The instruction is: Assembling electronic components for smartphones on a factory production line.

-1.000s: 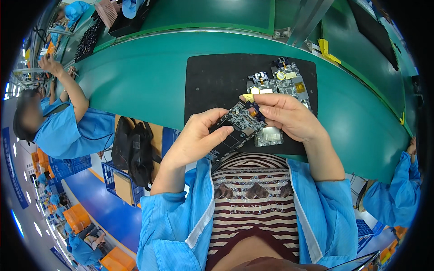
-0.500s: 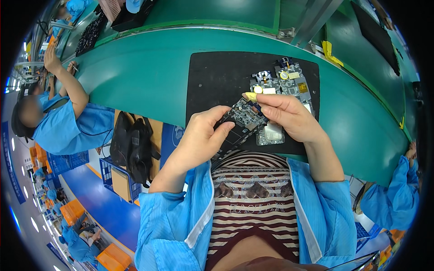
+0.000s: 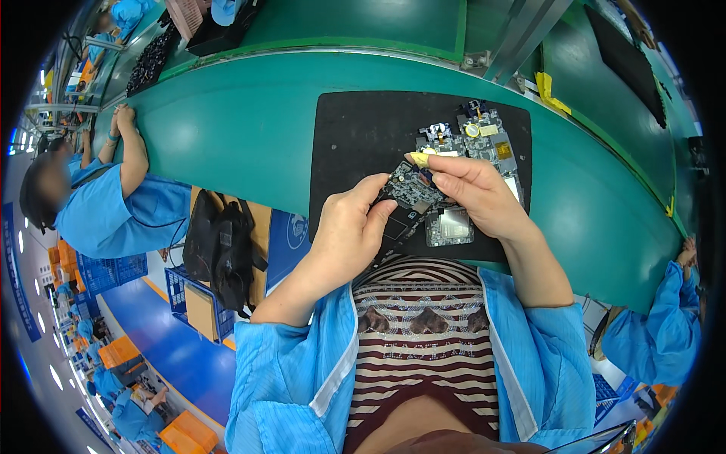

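A populated circuit board [image 3: 412, 189] is held tilted over the black mat [image 3: 355, 129]. My left hand [image 3: 349, 223] pinches its left edge between thumb and fingers. At the board's upper right edge, my right hand [image 3: 478, 195] is closed on it; a yellow cover [image 3: 418, 159] sits on the index fingertip. Whether a small part is also between the right fingers is hidden. Beyond my right hand, more circuit boards [image 3: 491, 136] with round silvery-yellow parts lie on the mat. Partly under my right hand is another board with a metal shield [image 3: 451, 227].
The green bench [image 3: 234, 113] runs across, with a metal post [image 3: 529, 38] and yellow tape [image 3: 552, 94] at its far side. A co-worker in blue [image 3: 106, 197] sits at the left, another [image 3: 658, 329] at the right. A black bag [image 3: 227, 242] hangs left of me.
Both hands stay on the board with only slight shifts. The co-worker at the left has lowered a raised hand and brought both hands together.
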### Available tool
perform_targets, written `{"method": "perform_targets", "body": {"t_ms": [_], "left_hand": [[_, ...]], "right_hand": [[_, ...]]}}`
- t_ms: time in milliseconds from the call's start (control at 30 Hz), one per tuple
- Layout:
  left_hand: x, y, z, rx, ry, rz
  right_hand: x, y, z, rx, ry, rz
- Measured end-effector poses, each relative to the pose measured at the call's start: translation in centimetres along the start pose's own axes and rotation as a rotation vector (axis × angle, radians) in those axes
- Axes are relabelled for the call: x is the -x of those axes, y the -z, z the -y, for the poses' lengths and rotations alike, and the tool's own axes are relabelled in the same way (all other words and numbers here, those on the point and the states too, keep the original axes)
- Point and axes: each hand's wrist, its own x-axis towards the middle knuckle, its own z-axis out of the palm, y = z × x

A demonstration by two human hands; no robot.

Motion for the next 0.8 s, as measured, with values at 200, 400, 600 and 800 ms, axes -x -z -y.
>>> {"method": "perform_targets", "body": {"t_ms": [200,400,600,800], "left_hand": [[0.0,0.1,0.1,-0.034,0.022,0.019],[-0.1,0.3,0.0,-0.067,-0.051,0.038],[-0.2,0.1,-0.4,-0.167,-0.053,0.001],[-0.3,0.3,0.0,-0.243,-0.077,0.009]], "right_hand": [[0.0,0.0,-0.5,0.042,0.018,-0.010],[0.0,-0.1,-0.4,0.054,0.017,0.002],[0.3,-0.4,-0.3,0.162,0.048,-0.016],[0.6,-0.7,-0.1,0.331,0.066,0.013]]}}
